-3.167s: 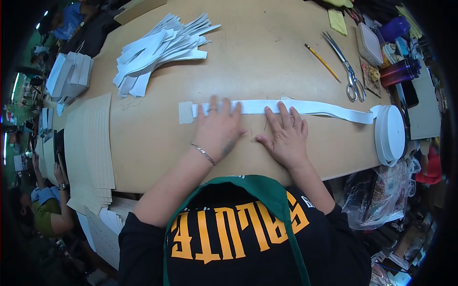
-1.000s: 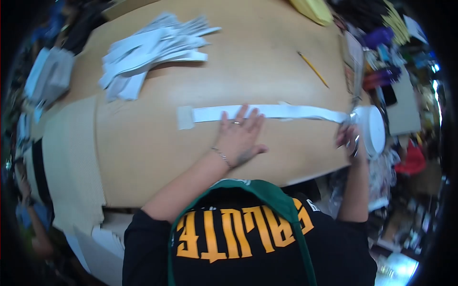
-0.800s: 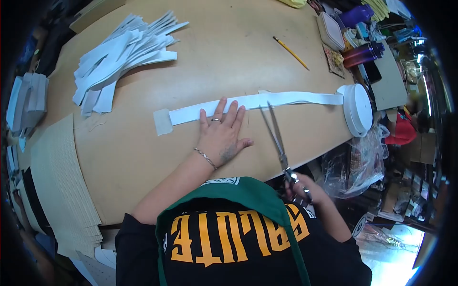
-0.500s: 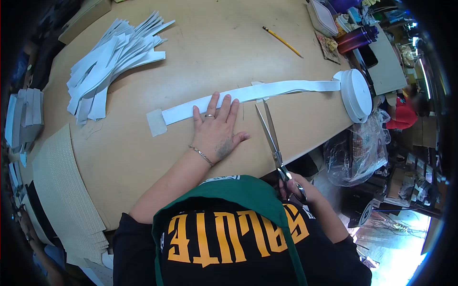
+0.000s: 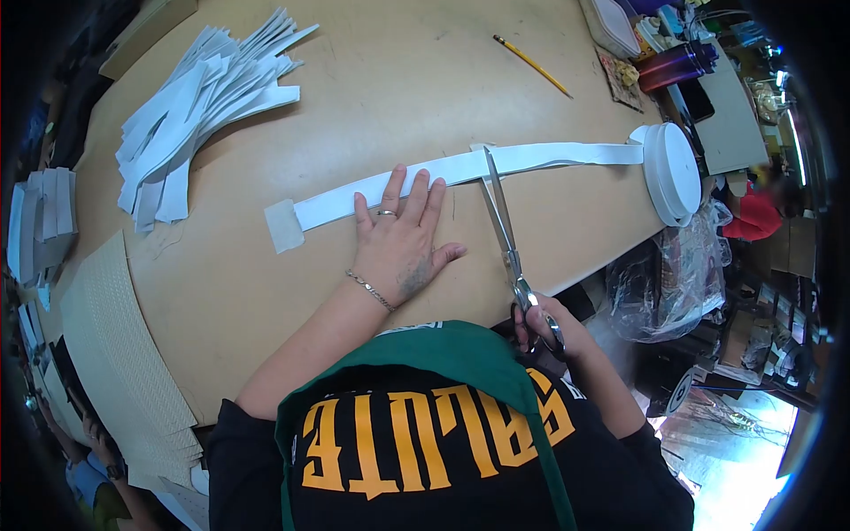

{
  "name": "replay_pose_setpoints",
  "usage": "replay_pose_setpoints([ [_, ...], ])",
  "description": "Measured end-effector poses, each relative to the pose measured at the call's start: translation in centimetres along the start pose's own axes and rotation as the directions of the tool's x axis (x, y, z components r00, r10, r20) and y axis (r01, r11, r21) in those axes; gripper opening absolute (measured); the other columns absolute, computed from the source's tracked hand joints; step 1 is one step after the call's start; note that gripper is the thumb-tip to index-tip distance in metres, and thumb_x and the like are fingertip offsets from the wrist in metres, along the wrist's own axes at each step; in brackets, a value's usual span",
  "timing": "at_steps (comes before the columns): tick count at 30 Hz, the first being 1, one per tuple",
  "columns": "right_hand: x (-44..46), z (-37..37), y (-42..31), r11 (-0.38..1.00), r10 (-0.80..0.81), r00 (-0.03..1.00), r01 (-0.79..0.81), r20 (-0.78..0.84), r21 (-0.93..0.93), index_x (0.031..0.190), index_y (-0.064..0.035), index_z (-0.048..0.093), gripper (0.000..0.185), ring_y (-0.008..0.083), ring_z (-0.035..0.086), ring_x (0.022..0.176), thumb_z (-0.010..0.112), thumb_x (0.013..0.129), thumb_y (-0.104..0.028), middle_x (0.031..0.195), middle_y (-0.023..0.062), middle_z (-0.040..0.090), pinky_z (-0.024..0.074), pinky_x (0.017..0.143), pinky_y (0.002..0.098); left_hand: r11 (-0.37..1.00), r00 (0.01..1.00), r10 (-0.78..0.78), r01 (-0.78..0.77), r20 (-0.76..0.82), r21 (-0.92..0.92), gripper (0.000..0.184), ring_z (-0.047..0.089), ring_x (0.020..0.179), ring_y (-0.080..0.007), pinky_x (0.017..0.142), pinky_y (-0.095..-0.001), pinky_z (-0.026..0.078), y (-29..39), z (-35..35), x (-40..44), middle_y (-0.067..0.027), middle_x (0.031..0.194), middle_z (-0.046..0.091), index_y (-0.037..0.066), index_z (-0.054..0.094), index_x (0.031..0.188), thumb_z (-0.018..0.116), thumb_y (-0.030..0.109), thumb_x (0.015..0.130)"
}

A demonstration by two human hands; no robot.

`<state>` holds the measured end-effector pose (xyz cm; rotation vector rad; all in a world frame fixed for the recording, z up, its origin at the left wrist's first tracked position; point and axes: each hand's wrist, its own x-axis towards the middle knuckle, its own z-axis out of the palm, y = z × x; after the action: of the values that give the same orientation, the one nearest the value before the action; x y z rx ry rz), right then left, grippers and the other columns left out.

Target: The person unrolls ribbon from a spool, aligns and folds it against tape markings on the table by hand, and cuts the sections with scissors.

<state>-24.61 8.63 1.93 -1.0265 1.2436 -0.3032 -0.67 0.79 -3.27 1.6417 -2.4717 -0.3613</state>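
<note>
A white elastic band [image 5: 354, 202] runs across the table from a roll [image 5: 675, 174] at the right. My left hand [image 5: 400, 221] lies flat on it with fingers spread, pressing it down. At the band's left end is a square of pale tape [image 5: 284, 226]. My right hand [image 5: 549, 320] grips the handles of large metal scissors [image 5: 506, 226] near the table's front edge. Their blades straddle the band, one above it and the other passing beneath, to the right of my left hand. Another bit of tape shows at the band there.
A pile of cut white strips [image 5: 199, 119] lies at the upper left. A pencil [image 5: 533, 66] rests towards the back. Woven sheets [image 5: 124, 345] lie at the left edge. A purple bottle [image 5: 677, 66] and a phone stand upper right. Another person's hand [image 5: 99, 435] shows lower left.
The scissors have moved forward, so their blades now reach across the band instead of stopping at its near edge. My left hand stays in place on the band.
</note>
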Motion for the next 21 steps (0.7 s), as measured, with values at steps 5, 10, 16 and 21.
replay_pose_setpoints([
  [5, 0.5, 0.2, -1.1, 1.000, 0.010, 1.000, -0.010, -0.017, 0.025, 0.082, -0.0046, 0.049, 0.035, 0.0121, 0.053, 0.055, 0.050, 0.092, -0.038, 0.063, 0.0025, 0.051, 0.0434, 0.053, 0.0254, 1.000, 1.000, 0.007, -0.007, -0.027, 0.026, 0.077, 0.012, 0.138, -0.0297, 0.098, -0.0673, 0.020, 0.0, 0.2, 0.1, -0.0092, 0.145, 0.026, 0.012, 0.034, 0.139, 0.048, 0.061, 0.082],
  [10, 1.0, -0.2, -1.7, 0.993, 0.051, 0.999, -0.050, -0.007, 0.105, 0.088, -0.0028, 0.053, 0.041, 0.0094, 0.051, 0.056, 0.056, 0.088, -0.043, 0.065, -0.0003, 0.051, 0.0425, 0.052, 0.0235, 0.999, 1.000, 0.006, -0.006, -0.006, 0.033, 0.078, 0.013, 0.138, -0.0300, 0.097, -0.0680, 0.020, 0.1, -0.1, 0.1, -0.0094, 0.145, 0.026, 0.012, 0.033, 0.140, 0.049, 0.062, 0.081],
  [16, 1.0, -0.4, -1.2, 0.981, 0.091, 0.996, -0.088, -0.013, 0.175, 0.084, -0.0044, 0.052, 0.047, 0.0073, 0.049, 0.057, 0.064, 0.081, -0.050, 0.067, -0.0016, 0.051, 0.0402, 0.052, 0.0218, 0.999, 1.000, 0.015, -0.015, -0.008, 0.033, 0.078, 0.015, 0.137, -0.0308, 0.097, -0.0674, 0.019, 0.1, -0.1, 0.0, -0.0102, 0.144, 0.027, 0.013, 0.034, 0.140, 0.051, 0.060, 0.080],
  [21, 1.0, -0.8, -0.5, 0.978, 0.115, 0.993, -0.110, -0.021, 0.177, 0.080, -0.0064, 0.052, 0.045, 0.0047, 0.044, 0.065, 0.069, 0.078, -0.048, 0.069, -0.0043, 0.049, 0.0364, 0.058, 0.0210, 0.998, 1.000, 0.012, -0.013, 0.012, 0.054, 0.077, 0.018, 0.137, -0.0313, 0.096, -0.0659, 0.020, 0.2, -0.6, 0.1, -0.0103, 0.143, 0.030, 0.011, 0.038, 0.138, 0.052, 0.061, 0.080],
])
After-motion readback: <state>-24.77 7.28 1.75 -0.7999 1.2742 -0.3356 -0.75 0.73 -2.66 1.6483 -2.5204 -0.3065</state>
